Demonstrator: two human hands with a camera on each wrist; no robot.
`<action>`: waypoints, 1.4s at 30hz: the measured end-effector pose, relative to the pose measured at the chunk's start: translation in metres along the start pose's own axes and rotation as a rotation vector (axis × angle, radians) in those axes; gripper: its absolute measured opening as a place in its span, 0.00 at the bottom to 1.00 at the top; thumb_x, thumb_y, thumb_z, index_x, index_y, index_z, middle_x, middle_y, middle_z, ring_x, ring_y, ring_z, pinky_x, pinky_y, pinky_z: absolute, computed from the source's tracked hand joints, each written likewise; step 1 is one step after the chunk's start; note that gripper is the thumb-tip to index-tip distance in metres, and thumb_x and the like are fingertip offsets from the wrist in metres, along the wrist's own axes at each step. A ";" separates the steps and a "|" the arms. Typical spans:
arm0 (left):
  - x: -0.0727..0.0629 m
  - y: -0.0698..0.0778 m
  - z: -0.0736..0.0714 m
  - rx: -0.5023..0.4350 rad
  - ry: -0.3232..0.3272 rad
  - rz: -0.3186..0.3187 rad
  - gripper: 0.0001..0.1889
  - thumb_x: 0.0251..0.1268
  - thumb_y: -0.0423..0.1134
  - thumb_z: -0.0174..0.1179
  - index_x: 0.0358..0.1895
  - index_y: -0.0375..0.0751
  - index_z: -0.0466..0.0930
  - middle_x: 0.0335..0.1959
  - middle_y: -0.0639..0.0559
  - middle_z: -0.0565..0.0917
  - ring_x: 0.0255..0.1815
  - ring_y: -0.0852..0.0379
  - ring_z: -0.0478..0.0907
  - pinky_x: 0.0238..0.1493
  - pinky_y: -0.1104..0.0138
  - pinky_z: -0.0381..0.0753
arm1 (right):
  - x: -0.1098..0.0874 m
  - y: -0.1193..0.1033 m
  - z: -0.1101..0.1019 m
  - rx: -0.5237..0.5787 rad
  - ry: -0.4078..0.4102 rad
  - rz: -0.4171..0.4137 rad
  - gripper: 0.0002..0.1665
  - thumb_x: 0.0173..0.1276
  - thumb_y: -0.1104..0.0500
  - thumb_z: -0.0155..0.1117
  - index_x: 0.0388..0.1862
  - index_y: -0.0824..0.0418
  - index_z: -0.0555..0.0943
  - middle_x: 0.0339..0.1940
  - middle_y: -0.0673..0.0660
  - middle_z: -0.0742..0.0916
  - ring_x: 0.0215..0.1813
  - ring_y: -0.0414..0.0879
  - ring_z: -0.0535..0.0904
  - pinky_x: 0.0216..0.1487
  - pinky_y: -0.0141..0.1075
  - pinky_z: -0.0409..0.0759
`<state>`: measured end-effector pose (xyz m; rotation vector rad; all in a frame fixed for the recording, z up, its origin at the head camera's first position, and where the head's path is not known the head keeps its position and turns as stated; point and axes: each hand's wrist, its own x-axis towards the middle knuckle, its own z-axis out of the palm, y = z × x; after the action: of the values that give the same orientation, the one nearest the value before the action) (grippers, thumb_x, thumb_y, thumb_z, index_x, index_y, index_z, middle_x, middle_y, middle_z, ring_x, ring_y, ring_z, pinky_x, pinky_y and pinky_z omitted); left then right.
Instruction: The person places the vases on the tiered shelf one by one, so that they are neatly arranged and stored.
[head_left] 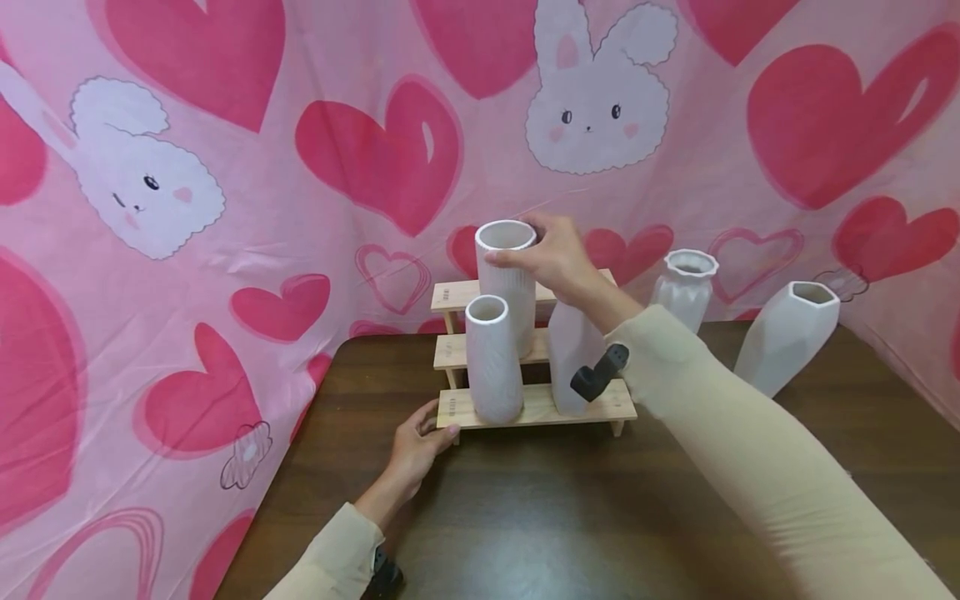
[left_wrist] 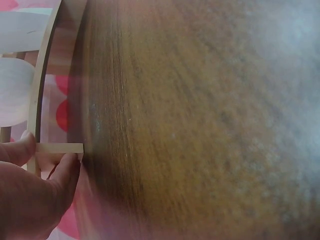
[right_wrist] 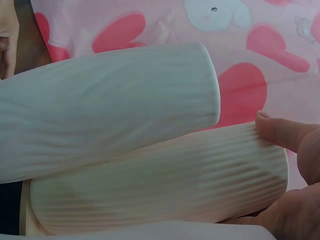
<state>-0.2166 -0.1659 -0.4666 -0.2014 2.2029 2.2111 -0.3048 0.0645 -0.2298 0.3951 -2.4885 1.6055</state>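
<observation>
My right hand (head_left: pixel 557 254) holds a tall white ribbed vase (head_left: pixel 516 287) near its rim, thumb on the near side. The vase stands upright over the middle step of a three-step wooden rack (head_left: pixel 537 405); in the right wrist view its ribbed side (right_wrist: pixel 165 185) lies behind a smoother vase. That wavy-surfaced white vase (head_left: pixel 493 367) is on the bottom step at the left. Another white vase (head_left: pixel 566 358) shares this step at the right, partly hidden by my right wrist. My left hand (head_left: pixel 412 450) grips the rack's bottom left corner, its fingers by the short leg (left_wrist: pixel 60 148).
On the brown table (head_left: pixel 555 508), right of the rack, stand a white vase with a scalloped rim (head_left: pixel 684 292) and a tilted-looking angular white vase (head_left: pixel 787 337). A pink cloth (head_left: pixel 390 58) with hearts and rabbits hangs behind.
</observation>
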 end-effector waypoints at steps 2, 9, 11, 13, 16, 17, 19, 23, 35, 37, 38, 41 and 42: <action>0.000 0.000 0.000 0.000 -0.001 0.005 0.32 0.61 0.26 0.63 0.69 0.31 0.63 0.53 0.32 0.78 0.42 0.57 0.81 0.50 0.60 0.83 | 0.000 0.000 0.000 -0.014 -0.004 -0.003 0.34 0.52 0.49 0.79 0.56 0.59 0.78 0.48 0.56 0.84 0.47 0.50 0.79 0.50 0.43 0.81; 0.001 -0.002 0.001 -0.001 -0.003 0.012 0.32 0.61 0.26 0.63 0.69 0.31 0.63 0.52 0.33 0.79 0.41 0.58 0.81 0.49 0.60 0.83 | -0.002 0.004 -0.002 -0.049 -0.018 -0.072 0.33 0.53 0.49 0.78 0.55 0.60 0.78 0.46 0.56 0.84 0.45 0.49 0.79 0.48 0.42 0.81; 0.001 -0.002 0.001 0.003 -0.003 0.011 0.32 0.61 0.26 0.63 0.69 0.31 0.63 0.52 0.33 0.79 0.41 0.58 0.81 0.50 0.60 0.83 | -0.002 0.005 -0.001 -0.065 -0.016 -0.092 0.33 0.53 0.48 0.77 0.55 0.60 0.78 0.46 0.56 0.84 0.45 0.49 0.79 0.47 0.42 0.81; 0.000 -0.001 0.001 0.010 -0.005 0.009 0.32 0.62 0.26 0.62 0.69 0.31 0.63 0.52 0.33 0.79 0.42 0.58 0.81 0.50 0.60 0.83 | -0.003 0.006 -0.001 -0.074 -0.019 -0.101 0.33 0.54 0.47 0.77 0.56 0.59 0.77 0.46 0.56 0.84 0.45 0.49 0.79 0.47 0.42 0.81; 0.000 0.001 0.000 0.012 -0.012 0.005 0.32 0.62 0.26 0.62 0.69 0.31 0.62 0.53 0.32 0.78 0.42 0.57 0.81 0.50 0.59 0.83 | -0.003 0.006 0.000 -0.086 -0.028 -0.105 0.34 0.55 0.47 0.76 0.57 0.59 0.76 0.47 0.56 0.84 0.46 0.50 0.79 0.47 0.43 0.81; 0.000 0.001 0.000 0.013 -0.014 0.005 0.32 0.62 0.26 0.62 0.69 0.31 0.62 0.53 0.32 0.78 0.42 0.57 0.82 0.50 0.59 0.83 | -0.003 0.006 0.000 -0.089 -0.033 -0.103 0.34 0.56 0.48 0.75 0.58 0.59 0.75 0.47 0.56 0.83 0.46 0.50 0.79 0.48 0.43 0.81; 0.000 0.002 0.000 0.011 -0.014 0.004 0.32 0.62 0.26 0.62 0.69 0.31 0.62 0.53 0.32 0.78 0.42 0.57 0.82 0.50 0.59 0.83 | -0.003 0.005 0.000 -0.093 -0.042 -0.101 0.35 0.56 0.48 0.75 0.60 0.58 0.75 0.48 0.56 0.83 0.47 0.50 0.78 0.49 0.44 0.81; 0.001 0.003 -0.001 0.016 -0.014 -0.002 0.32 0.62 0.27 0.62 0.69 0.32 0.62 0.53 0.33 0.78 0.43 0.57 0.82 0.50 0.60 0.83 | -0.004 0.004 -0.001 -0.087 -0.063 -0.110 0.35 0.58 0.49 0.74 0.61 0.59 0.74 0.49 0.56 0.83 0.48 0.50 0.78 0.50 0.44 0.80; 0.000 0.001 -0.001 0.015 -0.019 0.003 0.33 0.62 0.27 0.62 0.70 0.31 0.61 0.54 0.31 0.77 0.42 0.55 0.82 0.49 0.61 0.83 | -0.017 0.012 -0.042 -0.090 -0.106 -0.015 0.50 0.58 0.43 0.72 0.75 0.55 0.61 0.71 0.58 0.70 0.70 0.55 0.66 0.67 0.52 0.69; 0.000 0.001 0.000 0.018 -0.017 0.004 0.33 0.62 0.27 0.62 0.70 0.31 0.61 0.55 0.31 0.77 0.42 0.55 0.82 0.49 0.62 0.83 | -0.020 0.016 -0.051 -0.105 -0.097 -0.010 0.52 0.59 0.43 0.72 0.76 0.56 0.58 0.71 0.59 0.70 0.70 0.55 0.66 0.68 0.52 0.68; -0.001 0.001 0.000 0.021 -0.016 0.005 0.33 0.62 0.27 0.62 0.70 0.31 0.61 0.55 0.31 0.77 0.42 0.55 0.82 0.49 0.62 0.83 | -0.022 0.019 -0.056 -0.111 -0.092 -0.016 0.52 0.59 0.43 0.71 0.76 0.57 0.57 0.71 0.60 0.70 0.70 0.56 0.66 0.68 0.53 0.68; -0.001 0.000 0.000 0.029 -0.014 0.007 0.33 0.62 0.28 0.62 0.70 0.31 0.61 0.55 0.31 0.77 0.43 0.53 0.82 0.49 0.61 0.83 | -0.028 0.024 -0.068 -0.148 -0.070 -0.019 0.51 0.60 0.42 0.70 0.76 0.56 0.58 0.71 0.60 0.70 0.70 0.56 0.66 0.68 0.54 0.67; -0.001 0.000 0.000 0.032 -0.012 0.006 0.33 0.62 0.28 0.63 0.70 0.31 0.61 0.55 0.31 0.77 0.43 0.53 0.82 0.49 0.61 0.83 | -0.030 0.026 -0.072 -0.157 -0.062 -0.014 0.51 0.60 0.41 0.70 0.76 0.55 0.58 0.71 0.60 0.71 0.70 0.56 0.66 0.68 0.55 0.67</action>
<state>-0.2153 -0.1658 -0.4661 -0.1809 2.2343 2.1729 -0.2851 0.1443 -0.2310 0.4457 -2.6284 1.4013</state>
